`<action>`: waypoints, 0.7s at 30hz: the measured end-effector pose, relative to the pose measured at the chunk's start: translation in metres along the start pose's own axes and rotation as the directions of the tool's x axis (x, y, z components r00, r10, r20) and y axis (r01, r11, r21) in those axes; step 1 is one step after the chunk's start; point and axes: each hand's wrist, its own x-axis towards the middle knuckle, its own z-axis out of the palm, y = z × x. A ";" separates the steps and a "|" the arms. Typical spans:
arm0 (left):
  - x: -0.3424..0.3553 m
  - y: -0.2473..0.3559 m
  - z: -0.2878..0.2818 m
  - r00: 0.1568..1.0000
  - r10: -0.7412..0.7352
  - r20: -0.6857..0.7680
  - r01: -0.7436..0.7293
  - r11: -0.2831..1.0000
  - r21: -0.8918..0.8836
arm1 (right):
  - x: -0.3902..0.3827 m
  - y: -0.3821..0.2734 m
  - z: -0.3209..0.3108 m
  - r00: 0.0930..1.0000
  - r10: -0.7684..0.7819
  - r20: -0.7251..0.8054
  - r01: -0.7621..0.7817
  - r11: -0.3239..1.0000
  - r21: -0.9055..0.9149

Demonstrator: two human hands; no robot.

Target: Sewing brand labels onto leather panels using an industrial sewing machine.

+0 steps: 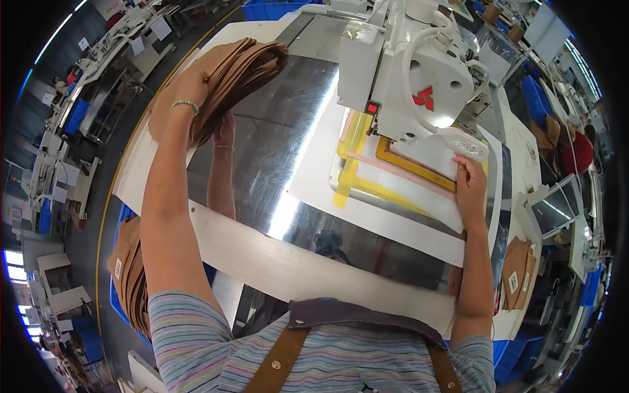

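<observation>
My left hand (189, 86) is closed on a thick, fanned stack of brown fabric pieces (244, 73) at the far left of the steel table; its fingertips are hidden by the folds. On the right, my right hand (469, 183) has its fingers curled together beside the right end of a yellow-edged frame (419, 169), just below a white lever (462, 143). Whatever those fingers hold, if anything, cannot be made out. The frame lies under the white sewing machine head (426, 85), over a white sheet (393, 213) with yellow tape strips (347, 183).
More brown pieces (130, 275) hang in a blue bin at my left. Labelled brown pieces (519, 272) lie on the right side, near a tilted screen (557, 209). The polished steel tabletop (262, 150) has a pale front edge (295, 265). A person in red (578, 154) is behind, right.
</observation>
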 end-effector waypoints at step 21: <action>-0.171 0.151 -0.077 0.804 0.553 -0.218 -0.590 0.788 -0.176 | -0.001 -0.074 0.007 0.845 -0.515 0.142 0.529 0.845 -0.081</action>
